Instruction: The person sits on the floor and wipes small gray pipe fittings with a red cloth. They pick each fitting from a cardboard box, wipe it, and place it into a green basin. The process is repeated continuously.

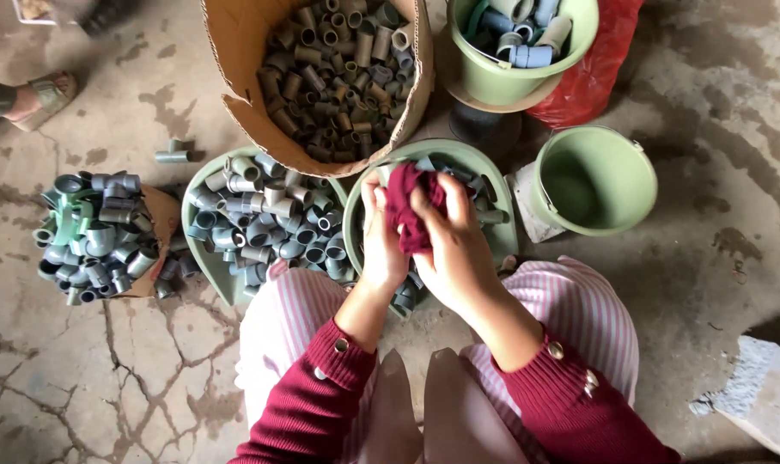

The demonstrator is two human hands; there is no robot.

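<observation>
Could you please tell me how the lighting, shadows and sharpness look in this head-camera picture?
Head view: soft, even daylight, no glare; faint shadows beneath the empty green bucket; pipe fittings in the cardboard box look dim; both hands, left hand and right hand, on the dark red cloth are slightly motion-blurred.

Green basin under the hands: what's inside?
Green basin holds grey pipe fittings. Left hand, right hand and dark red cloth cover its middle, so the contents there are hidden.

Soft maroon cloth (410, 206), matt grey plastic pipe fittings (261, 225), rough cracked concrete floor (132, 378).
</observation>
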